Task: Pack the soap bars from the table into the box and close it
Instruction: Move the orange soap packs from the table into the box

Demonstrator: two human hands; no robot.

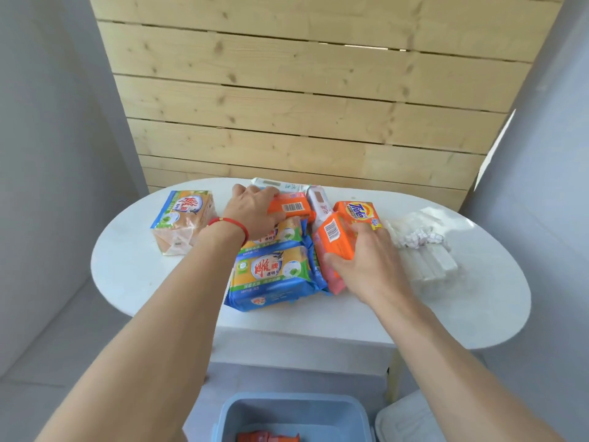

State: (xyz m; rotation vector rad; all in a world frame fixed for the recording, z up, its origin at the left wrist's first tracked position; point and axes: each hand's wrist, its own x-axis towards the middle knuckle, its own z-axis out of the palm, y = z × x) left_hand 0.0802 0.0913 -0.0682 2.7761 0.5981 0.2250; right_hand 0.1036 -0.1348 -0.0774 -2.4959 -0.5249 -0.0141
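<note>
Wrapped soap bars lie in a heap on the white oval table (134, 275). My left hand (251, 208) grips an orange soap bar (291, 208) at the back of the heap. My right hand (366, 263) holds another orange soap bar (336, 237), tilted up off the pile. A third orange Tide bar (358, 215) sits just behind it. Blue-and-yellow soap packs (274, 275) lie in the middle, pink bars (331, 275) beside them. The blue box (229, 413) stands open on the floor below, with an orange bar (267, 438) inside.
A clear-wrapped soap pack (181, 221) sits apart at the table's left. A bundle of white bars in clear plastic (424, 250) lies at the right. A white lid (404, 422) lies on the floor beside the box. A wooden plank wall (302, 90) stands behind.
</note>
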